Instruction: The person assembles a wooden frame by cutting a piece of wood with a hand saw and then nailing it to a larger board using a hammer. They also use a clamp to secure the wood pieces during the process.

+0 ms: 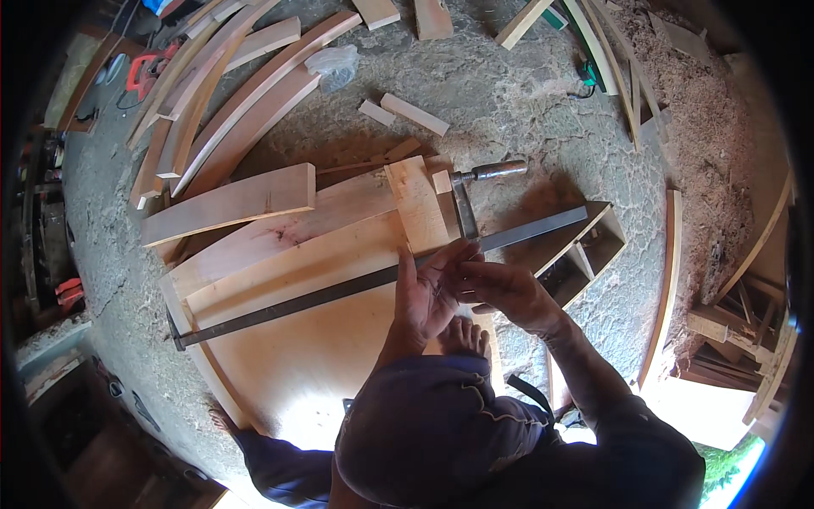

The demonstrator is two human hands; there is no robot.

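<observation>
A: Where are our hands?

B: Together, over the middle of the bar clamp. Our left hand is open, palm showing. Our right hand comes in from 4 o'clock, its fingers drawn together at the left one's fingertips. We can't tell whether it pinches something small.

A: And the clamp?

B: From our hands, its bar reaches from between 8 and 9 o'clock to 2 o'clock, across the wooden panel. Its screw handle lies between 12 and 1 o'clock. Just left of the screw is a small block, and beside that a wooden block at 11 o'clock.

A: So which step are we on?

B: We'd judge it a clamping step, with our hands busy at something finer and neither gripping the handle.

A: What would the next move call for?

B: If we tighten, probably one hand freed to turn that handle and the other steadying both blocks, lest they slip.
</observation>
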